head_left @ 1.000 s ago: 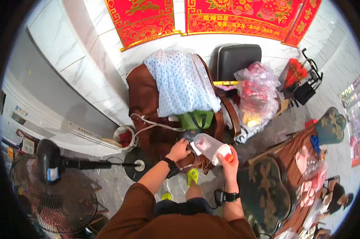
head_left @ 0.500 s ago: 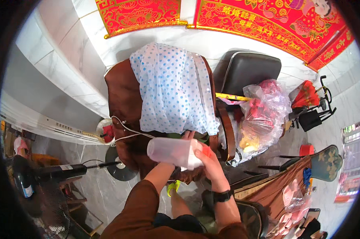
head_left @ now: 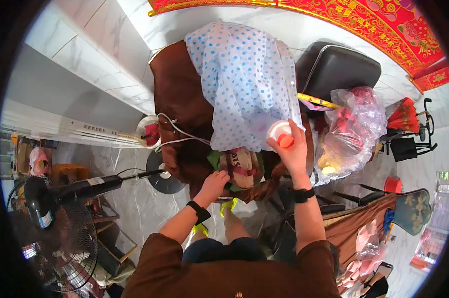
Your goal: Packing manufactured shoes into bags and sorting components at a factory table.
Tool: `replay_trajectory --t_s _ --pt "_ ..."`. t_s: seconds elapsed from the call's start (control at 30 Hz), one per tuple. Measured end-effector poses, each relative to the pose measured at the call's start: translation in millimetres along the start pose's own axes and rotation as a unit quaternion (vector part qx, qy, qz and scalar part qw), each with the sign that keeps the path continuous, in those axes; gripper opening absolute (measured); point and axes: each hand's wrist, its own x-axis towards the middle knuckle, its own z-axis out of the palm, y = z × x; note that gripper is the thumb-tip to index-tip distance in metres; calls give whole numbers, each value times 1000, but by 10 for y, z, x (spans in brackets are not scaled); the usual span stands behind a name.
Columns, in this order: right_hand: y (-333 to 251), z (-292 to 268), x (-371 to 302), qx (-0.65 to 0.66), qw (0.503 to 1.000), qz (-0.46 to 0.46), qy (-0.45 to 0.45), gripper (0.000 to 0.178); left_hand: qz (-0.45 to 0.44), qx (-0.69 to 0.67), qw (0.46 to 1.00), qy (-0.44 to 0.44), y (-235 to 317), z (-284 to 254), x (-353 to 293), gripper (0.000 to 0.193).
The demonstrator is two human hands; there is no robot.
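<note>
Brown upholstery identifies the armchair (head_left: 184,109) at the centre of the head view, draped over its back with a white cloth with blue dots (head_left: 239,79).

Right hand (head_left: 295,151): raised in front of the cloth's lower right edge. Its fingers are clamped around a pale plastic bottle with an orange cap (head_left: 280,135), which is seen end-on, cap toward the camera. A black wristband is worn on this wrist.

Left hand (head_left: 214,183): lowered onto the front of the chair seat, fingers curled together over the seat edge, just beside a tan bag with a red strap (head_left: 239,164). Whether anything is gripped under the fingers cannot be told. A black wristband is worn here also.

Surroundings: a white cable (head_left: 177,134) is laid across the chair's left arm. A black pedestal fan (head_left: 50,218) stands at lower left. A clear plastic bag of goods (head_left: 353,124) is placed to the right of the chair, below a black seat cushion (head_left: 338,67). Red and gold banners (head_left: 363,20) are hung on the white wall.
</note>
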Motion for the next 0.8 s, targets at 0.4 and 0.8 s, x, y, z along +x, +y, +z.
replay_trajectory --t_s 0.4,0.8 --pt "-388 115 -847 173 952 56 -248 82 -100 -58 993 3 -136 80 -535 33" --pt "198 1399 -1159 68 969 101 -217 89 -170 -6 985 21 -214 34 -942 27"
